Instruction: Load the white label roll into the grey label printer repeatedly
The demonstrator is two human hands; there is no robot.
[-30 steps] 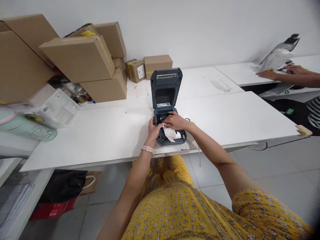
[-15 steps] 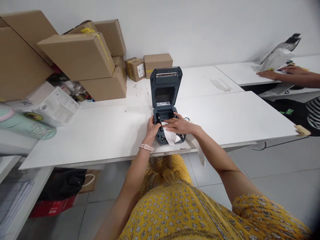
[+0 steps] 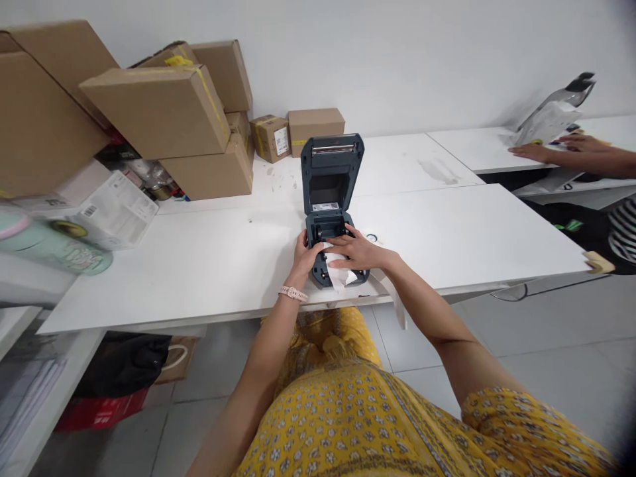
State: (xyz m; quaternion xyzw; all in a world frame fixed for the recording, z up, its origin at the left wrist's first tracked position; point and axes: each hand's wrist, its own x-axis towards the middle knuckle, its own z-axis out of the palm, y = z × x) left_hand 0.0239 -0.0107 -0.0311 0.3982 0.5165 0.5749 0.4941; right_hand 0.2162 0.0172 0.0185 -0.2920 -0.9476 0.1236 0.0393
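Dark plastic printer (image 3: 330,222) sits on the bench (image 3: 233,265), lid (image 3: 328,169) up, not closed. White paper (image 3: 336,271) already inside, end loose. Right hand (image 3: 360,250): fingers spread over paper. Left hand (image 3: 302,257): at printer's left side, can't tell if pinching.

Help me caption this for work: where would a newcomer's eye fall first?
Probably the open dark device, mid-picture, with the left hand at its side and the right hand over white paper inside. Next, the cardboard boxes piled at upper left and the yellow patterned clothing at the bottom.
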